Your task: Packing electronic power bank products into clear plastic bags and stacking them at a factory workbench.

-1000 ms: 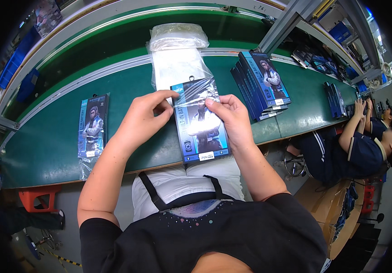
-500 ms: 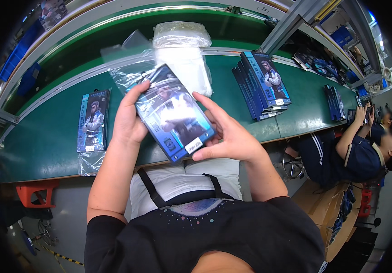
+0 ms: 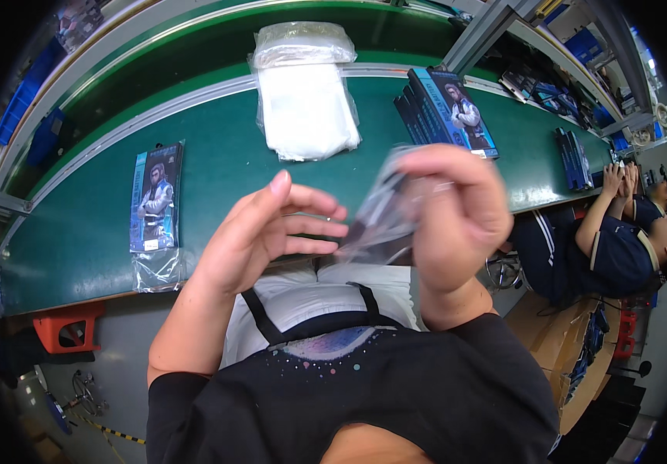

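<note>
My right hand (image 3: 457, 209) grips a flat boxed package in a clear plastic sleeve (image 3: 383, 213), seen nearly edge-on and blurred, raised close to my chest. My left hand (image 3: 271, 228) is open beside it, fingers spread and pointing at the sleeve's lower edge, just touching or almost touching it. Both hands hover above the near edge of the green bench (image 3: 225, 166).
A bagged package with a figure print (image 3: 155, 205) lies on the bench at left. A stack of clear sleeves (image 3: 302, 100) sits at the back centre. Upright blue boxes (image 3: 445, 112) stand to the right, more boxes (image 3: 573, 158) farther along. Another person (image 3: 619, 240) sits at right.
The package has turned from face-up to nearly edge-on and shifted right into my right hand. My left hand has let go and opened.
</note>
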Motion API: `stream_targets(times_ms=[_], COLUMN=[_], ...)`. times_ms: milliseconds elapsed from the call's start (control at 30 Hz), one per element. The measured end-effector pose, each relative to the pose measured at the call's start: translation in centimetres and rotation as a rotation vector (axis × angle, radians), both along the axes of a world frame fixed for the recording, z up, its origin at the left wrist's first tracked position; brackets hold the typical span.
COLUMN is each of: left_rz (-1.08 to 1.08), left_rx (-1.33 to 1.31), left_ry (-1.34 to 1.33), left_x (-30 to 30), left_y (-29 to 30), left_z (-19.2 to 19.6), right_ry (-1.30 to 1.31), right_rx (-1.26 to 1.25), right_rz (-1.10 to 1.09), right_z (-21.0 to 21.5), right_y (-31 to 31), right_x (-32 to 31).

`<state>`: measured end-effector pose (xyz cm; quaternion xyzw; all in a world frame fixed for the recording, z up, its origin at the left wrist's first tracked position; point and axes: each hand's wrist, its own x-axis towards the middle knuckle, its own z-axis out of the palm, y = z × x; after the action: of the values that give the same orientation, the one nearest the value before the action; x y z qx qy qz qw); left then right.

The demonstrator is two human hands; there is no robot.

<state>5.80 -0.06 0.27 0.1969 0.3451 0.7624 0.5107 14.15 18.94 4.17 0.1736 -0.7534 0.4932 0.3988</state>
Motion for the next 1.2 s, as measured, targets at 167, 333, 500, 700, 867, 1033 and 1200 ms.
stream_targets(times_ms=[167,333,500,700,867,1033,1200], left_rz=[0.276,0.122,0.234,0.125,0.289,0.95,1.254], left_rx=[-0.159,0.056,0.025,0.102,-0.025,-0.146,-0.954], left_ry=[0.156,-0.518,-0.606,-0.631,-0.586,0.113,1.523], left_x=[1.8,-1.0,-1.9,-2.2,-1.7,-0.7,-2.0], left_y=[0.7,-0.3,-2.6,-5.2,-6.2,-9.6,-12.4], left_z=[-1.3,-2.4,-2.8,-3.8,-1.9,0.5,-2.7], right_ry=[-0.286,-0.231,-0.669,-0.854,-0.881,-0.757,-0.66], right_rx=[0.108,-0.14,-0.144,-0.835,-1.14,-0.735,-0.57], right_rz=[0.444,-0.065,-0.068,0.477,0.154,0.242,0.213], right_z=[-1.2,-2.0,-4.7,-6.8,-7.3,-6.2,-3.6], right_y=[-4.3,0.2,5.1,6.3,2.2,2.6,3.7], right_x=[-0.8,-2.6,-3.7,-4.4,-5.4,-4.2,-2.5])
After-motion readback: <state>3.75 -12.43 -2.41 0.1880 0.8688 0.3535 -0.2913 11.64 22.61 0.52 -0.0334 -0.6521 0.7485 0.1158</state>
